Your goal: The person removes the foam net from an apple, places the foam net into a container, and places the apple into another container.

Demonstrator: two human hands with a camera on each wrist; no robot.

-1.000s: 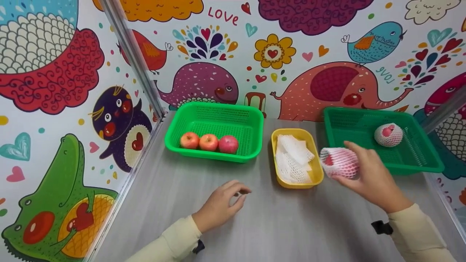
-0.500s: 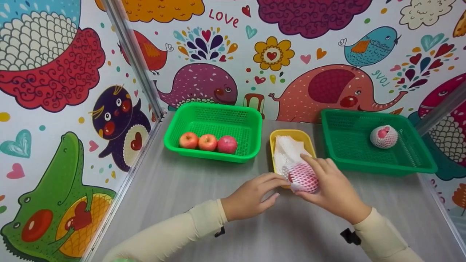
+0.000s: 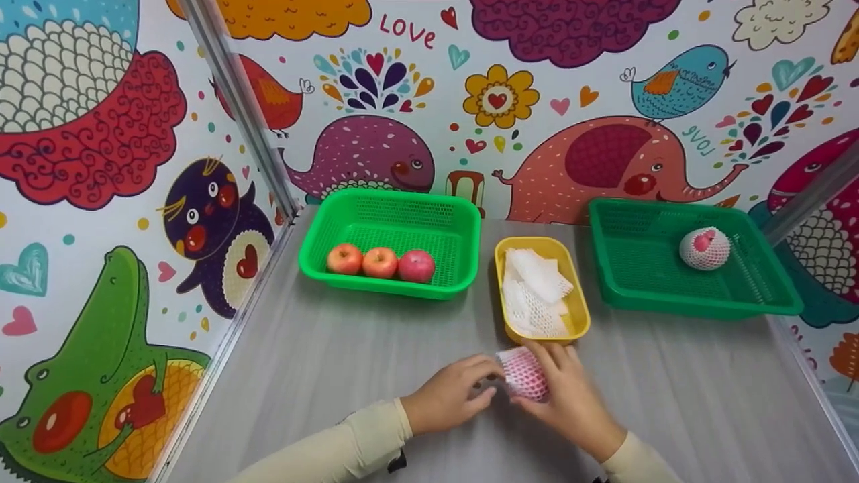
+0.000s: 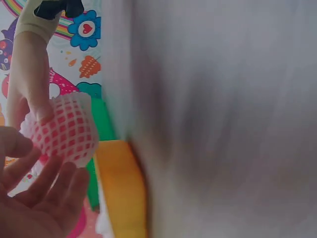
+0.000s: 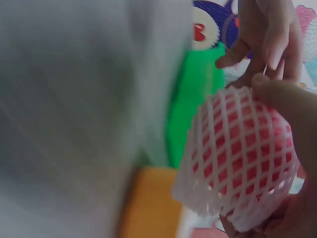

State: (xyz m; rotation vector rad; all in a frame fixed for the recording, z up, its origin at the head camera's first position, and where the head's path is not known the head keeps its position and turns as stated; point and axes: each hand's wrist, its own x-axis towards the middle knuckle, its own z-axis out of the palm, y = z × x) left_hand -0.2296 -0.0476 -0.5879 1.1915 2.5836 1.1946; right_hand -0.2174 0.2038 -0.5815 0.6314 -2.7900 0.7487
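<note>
My right hand grips an apple in a white foam net above the table, in front of the yellow basket. Red skin shows through the mesh in the right wrist view, where the foam net hangs loose at one end. My left hand is at the left end of the netted apple, fingers loosely bent. In the left wrist view, the left fingers lie at the net's surface without closing round it; whether they touch cannot be told. White foam nets lie in the yellow basket.
A bright green basket at the back left contains three bare apples. At the back right stands a darker green basket with one netted apple. Patterned walls border the grey table.
My right hand has carried the netted apple left and toward me, from beside the right basket to in front of the yellow one. The left hand has moved right to meet it.
</note>
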